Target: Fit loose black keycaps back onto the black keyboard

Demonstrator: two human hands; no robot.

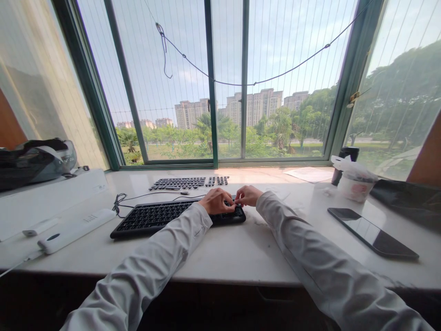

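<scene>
A black keyboard (151,215) lies at a slant on the white windowsill counter, its key caps seemingly off over much of it. My left hand (217,202) rests over its right end with fingers and thumb pinched together. Close beside it, my right hand (248,196) is also closed in a pinch, its fingertips at the keyboard's upper right corner. Whatever lies between the fingertips is too small and hidden to make out. Behind the keyboard, loose black key caps (179,183) are laid out in rows like a keyboard layout.
A thin black cable (119,202) coils left of the keyboard. Farther left are a white power strip (79,230) and a white box (41,202) with a dark bag on top. To the right are a phone-like black slab (372,232), a bagged tub (356,184) and a paper sheet (308,174).
</scene>
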